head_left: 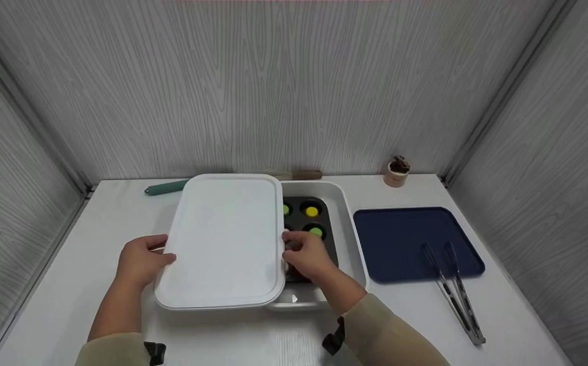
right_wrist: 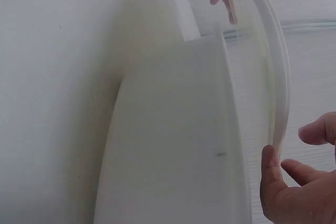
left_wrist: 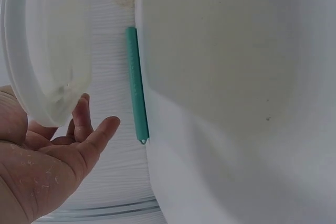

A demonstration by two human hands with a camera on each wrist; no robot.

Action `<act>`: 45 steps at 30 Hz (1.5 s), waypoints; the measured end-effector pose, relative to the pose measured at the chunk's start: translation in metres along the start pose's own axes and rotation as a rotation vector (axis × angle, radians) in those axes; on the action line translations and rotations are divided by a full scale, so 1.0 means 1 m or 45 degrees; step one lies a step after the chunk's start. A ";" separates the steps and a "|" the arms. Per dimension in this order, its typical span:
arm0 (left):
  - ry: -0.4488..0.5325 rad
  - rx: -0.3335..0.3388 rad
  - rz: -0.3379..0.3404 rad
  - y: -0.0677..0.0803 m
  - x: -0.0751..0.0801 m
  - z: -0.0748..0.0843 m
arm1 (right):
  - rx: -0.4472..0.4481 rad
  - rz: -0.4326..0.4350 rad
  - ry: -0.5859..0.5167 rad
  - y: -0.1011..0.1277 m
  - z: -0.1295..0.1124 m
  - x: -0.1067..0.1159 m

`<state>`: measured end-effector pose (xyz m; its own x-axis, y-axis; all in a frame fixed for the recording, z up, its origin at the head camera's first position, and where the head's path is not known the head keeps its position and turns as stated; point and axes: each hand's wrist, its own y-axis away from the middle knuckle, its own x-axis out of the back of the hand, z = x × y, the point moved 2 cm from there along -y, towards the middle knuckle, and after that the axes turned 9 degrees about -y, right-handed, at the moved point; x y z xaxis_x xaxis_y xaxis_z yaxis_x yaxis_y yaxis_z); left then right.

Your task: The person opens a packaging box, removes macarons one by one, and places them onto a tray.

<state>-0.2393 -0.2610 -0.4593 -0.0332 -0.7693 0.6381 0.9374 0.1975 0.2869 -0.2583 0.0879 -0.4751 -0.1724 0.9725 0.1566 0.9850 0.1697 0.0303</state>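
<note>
A white rectangular lid (head_left: 225,239) is held tilted above the left part of a white container (head_left: 352,244). My left hand (head_left: 139,262) grips the lid's left edge, thumb on top and fingers beneath. At the opposite edge, my right hand (head_left: 310,258) pinches the rim; the right wrist view shows a fingertip against the lid's rim (right_wrist: 283,87). Inside the container sits a dark muffin tin (head_left: 299,219), with a yellow piece (head_left: 312,211) and green pieces (head_left: 316,232) in its cups. The lid hides the tin's left side.
Right of the container lies a navy tray (head_left: 390,244), with metal tongs (head_left: 459,300) resting partly on it. A small pot (head_left: 395,177) stands at the back. Along the rear edge lie a teal rod (head_left: 166,187) and a whisk with a wooden handle (head_left: 306,175).
</note>
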 end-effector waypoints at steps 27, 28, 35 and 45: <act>0.047 0.104 0.207 0.000 0.029 -0.050 | 0.053 -0.326 -0.081 0.002 -0.005 -0.054; 0.049 0.111 0.208 0.000 0.030 -0.051 | 0.058 -0.333 -0.091 0.001 -0.005 -0.056; 0.057 0.134 0.213 -0.001 0.033 -0.060 | 0.041 -0.346 -0.106 0.001 -0.008 -0.066; 0.060 0.152 0.213 -0.005 0.040 -0.070 | -0.074 -0.343 -0.061 -0.001 -0.015 -0.080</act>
<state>-0.2212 -0.3353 -0.4859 0.1382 -0.7468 0.6505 0.8807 0.3932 0.2642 -0.2455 0.0076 -0.4732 -0.4267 0.9001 0.0883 0.9015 0.4155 0.1211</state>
